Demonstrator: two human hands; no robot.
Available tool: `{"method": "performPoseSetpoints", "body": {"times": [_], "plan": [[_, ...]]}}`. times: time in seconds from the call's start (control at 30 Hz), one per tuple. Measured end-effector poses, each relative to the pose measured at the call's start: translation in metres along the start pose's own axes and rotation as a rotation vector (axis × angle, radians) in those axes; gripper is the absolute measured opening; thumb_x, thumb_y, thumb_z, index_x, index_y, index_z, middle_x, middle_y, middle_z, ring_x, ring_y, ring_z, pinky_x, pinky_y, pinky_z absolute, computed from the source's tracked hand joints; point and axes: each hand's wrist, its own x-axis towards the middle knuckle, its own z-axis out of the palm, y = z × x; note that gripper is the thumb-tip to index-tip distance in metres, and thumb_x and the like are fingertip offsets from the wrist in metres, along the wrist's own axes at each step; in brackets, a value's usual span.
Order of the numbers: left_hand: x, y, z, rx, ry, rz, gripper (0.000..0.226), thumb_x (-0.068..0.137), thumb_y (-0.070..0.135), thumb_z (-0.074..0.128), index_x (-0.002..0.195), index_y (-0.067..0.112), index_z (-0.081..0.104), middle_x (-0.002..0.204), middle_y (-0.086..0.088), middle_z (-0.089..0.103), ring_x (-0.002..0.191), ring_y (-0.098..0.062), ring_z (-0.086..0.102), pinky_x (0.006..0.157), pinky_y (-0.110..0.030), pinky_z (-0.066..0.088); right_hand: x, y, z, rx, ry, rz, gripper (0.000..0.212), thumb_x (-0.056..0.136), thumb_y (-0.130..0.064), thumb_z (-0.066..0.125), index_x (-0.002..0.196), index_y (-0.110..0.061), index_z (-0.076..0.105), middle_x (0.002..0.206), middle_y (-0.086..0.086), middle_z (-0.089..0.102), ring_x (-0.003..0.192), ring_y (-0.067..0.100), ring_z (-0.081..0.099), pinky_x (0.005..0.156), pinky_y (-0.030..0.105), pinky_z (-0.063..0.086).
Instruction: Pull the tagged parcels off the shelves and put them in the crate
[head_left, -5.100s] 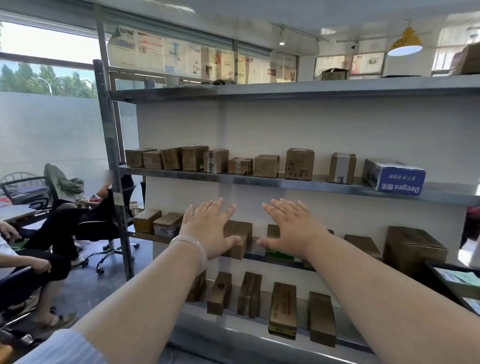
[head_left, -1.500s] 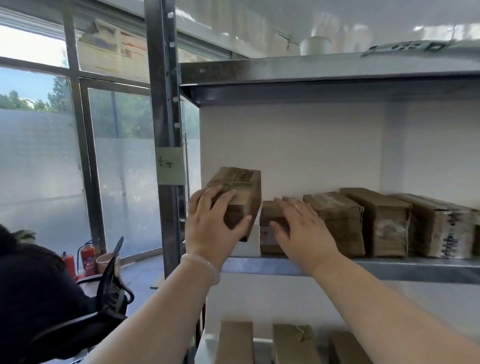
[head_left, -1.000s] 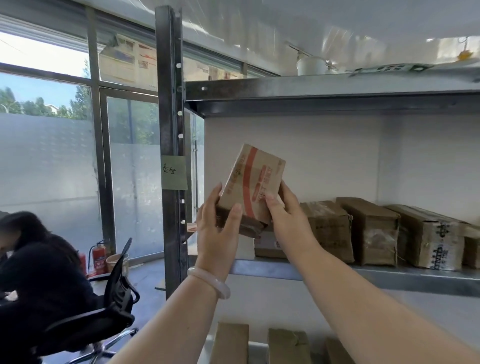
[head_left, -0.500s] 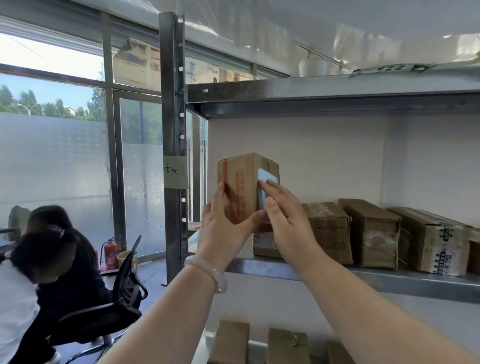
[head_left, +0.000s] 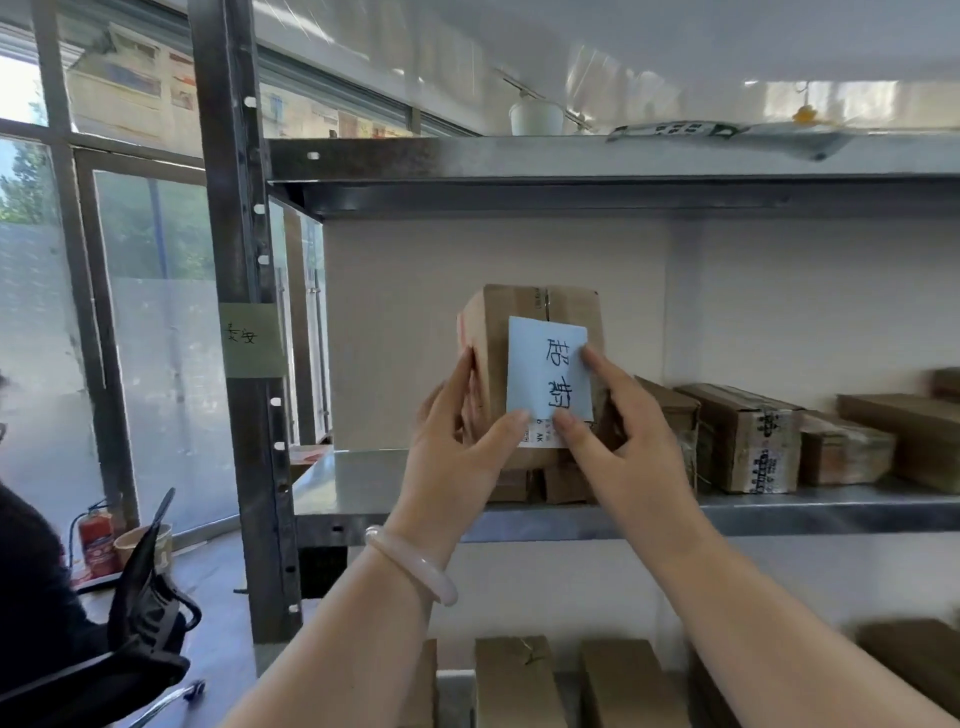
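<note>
Here's the brown cardboard parcel (head_left: 491, 343), held upright between both hands, just above the grey metal shelf board (head_left: 363, 483). On its front is a pale blue paper tag (head_left: 545, 364) with dark handwritten characters, so this looks like one to pull.

The left hand (head_left: 457, 447), pale bangle at the wrist, grips the parcel's left side, thumb across the lower front. The right hand (head_left: 618, 436) clasps the right side, forefinger lying along the tag's edge and thumb pressing near its bottom corner.

Progress, as I read it: this parcel is off the shelf, and that's only half of its job. No crate is in view, so the carry and drop are yet to come.

Right of the right hand, a row of taped brown boxes (head_left: 743, 436) sits on the same shelf. Under the forearms, more flat brown boxes (head_left: 514, 680) lie on the shelf below. No tags show on them from here. Left of the left hand stands the dark steel upright (head_left: 228, 208) with a green note (head_left: 252, 340).
</note>
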Motion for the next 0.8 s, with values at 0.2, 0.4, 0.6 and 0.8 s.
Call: {"method": "performPoseSetpoints", "body": {"times": [0.2, 0.4, 0.6, 0.8], "plan": [[-0.007, -0.017, 0.090, -0.153, -0.268, 0.003, 0.060, 0.083, 0.032, 0.077, 0.123, 0.062, 0.043, 0.121, 0.021, 0.064, 0.113, -0.004, 0.063, 0.091, -0.029, 0.056, -0.047, 0.004, -0.088, -0.298, 0.165, 0.102, 0.061, 0.077, -0.058, 0.059, 0.130, -0.066, 0.029, 0.121, -0.041, 0.031, 0.116, -0.019, 0.033, 0.072, 0.001, 0.042], [-0.062, -0.038, 0.221, -0.382, -0.596, -0.155, 0.064, 0.086, 0.020, 0.074, 0.112, 0.070, 0.045, 0.121, 0.021, 0.065, 0.112, -0.009, 0.065, 0.091, -0.035, 0.057, -0.135, 0.003, -0.204, -0.601, 0.290, 0.353, 0.077, 0.073, -0.061, 0.066, 0.138, -0.062, 0.024, 0.131, -0.039, 0.030, 0.123, -0.016, 0.031, 0.086, 0.008, 0.042], [-0.141, -0.030, 0.344, -0.575, -0.913, -0.388, 0.066, 0.085, 0.017, 0.075, 0.129, 0.057, 0.047, 0.114, 0.014, 0.072, 0.103, -0.015, 0.071, 0.085, -0.039, 0.059, -0.245, -0.025, -0.311, -0.835, 0.418, 0.611, 0.094, 0.062, -0.077, 0.062, 0.142, -0.061, 0.017, 0.152, -0.026, 0.023, 0.140, -0.001, 0.023, 0.113, 0.043, 0.033], [-0.232, 0.018, 0.469, -0.692, -1.126, -0.481, 0.069, 0.084, 0.010, 0.075, 0.139, 0.042, 0.047, 0.107, 0.013, 0.074, 0.096, -0.014, 0.073, 0.072, -0.027, 0.060, -0.344, -0.080, -0.408, -1.092, 0.578, 0.782, 0.099, 0.069, -0.062, 0.075, 0.141, -0.064, 0.007, 0.153, -0.034, 0.011, 0.140, -0.010, 0.011, 0.113, 0.031, 0.021]]}}
